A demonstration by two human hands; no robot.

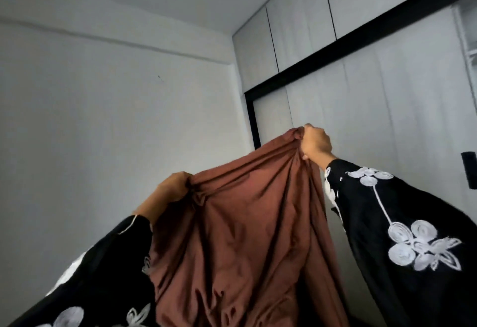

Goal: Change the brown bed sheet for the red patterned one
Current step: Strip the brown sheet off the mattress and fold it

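The brown bed sheet [240, 223] hangs in front of me, lifted high in the air and falling out of the bottom of the view. My right hand [315, 143] grips a bunched corner of it at the top, raised above the other hand. My left hand [170, 192] grips the sheet's gathered edge lower and to the left. Both arms wear black sleeves with white flower embroidery. The bed and the red patterned sheet are out of view.
A plain white wall [103, 120] fills the left. A white built-in wardrobe [387, 94] with a black horizontal band [361, 42] stands to the right, with upper cupboards reaching the ceiling. A black handle [469, 169] shows at the right edge.
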